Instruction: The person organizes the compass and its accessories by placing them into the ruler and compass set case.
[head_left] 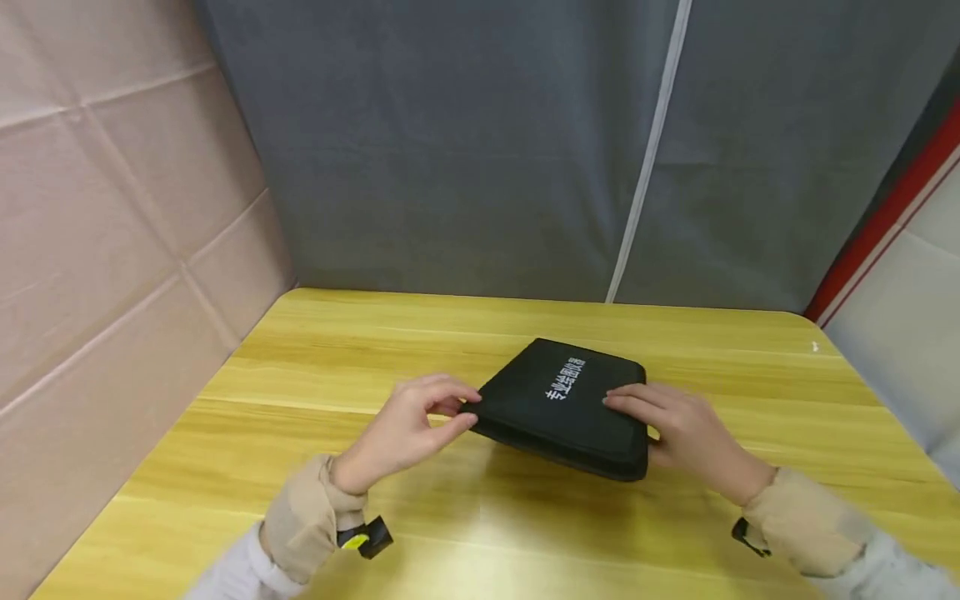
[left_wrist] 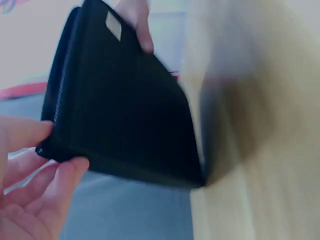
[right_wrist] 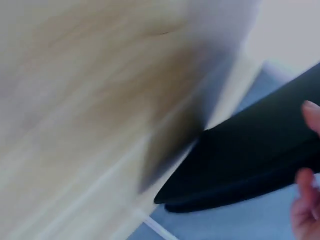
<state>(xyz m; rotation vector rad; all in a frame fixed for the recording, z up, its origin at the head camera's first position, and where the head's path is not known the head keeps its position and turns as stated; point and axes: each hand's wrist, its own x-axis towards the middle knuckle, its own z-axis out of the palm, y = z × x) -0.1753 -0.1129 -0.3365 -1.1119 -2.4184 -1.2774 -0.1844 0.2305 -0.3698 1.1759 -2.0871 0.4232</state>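
A black zippered case (head_left: 525,396) with white Chinese lettering on its cover is held between both hands over the table. It is tilted, its near side lifted off the tabletop. My left hand (head_left: 408,429) pinches its left corner between thumb and fingers. On the right side, my right hand (head_left: 686,429) grips the edge, fingers on the cover and thumb underneath. The left wrist view shows the case's underside (left_wrist: 125,105), with a small pale label (left_wrist: 113,25) and a zipper along one edge. In the right wrist view, only part of the right hand (right_wrist: 306,210) appears.
The wood-grain table (head_left: 300,375) spreads under both hands. A grey curtain (head_left: 450,150) with a pale strip (head_left: 652,150) hangs behind its far edge. Pinkish cloth (head_left: 112,250) borders the left side, and a red-edged white panel (head_left: 922,275) stands at the right.
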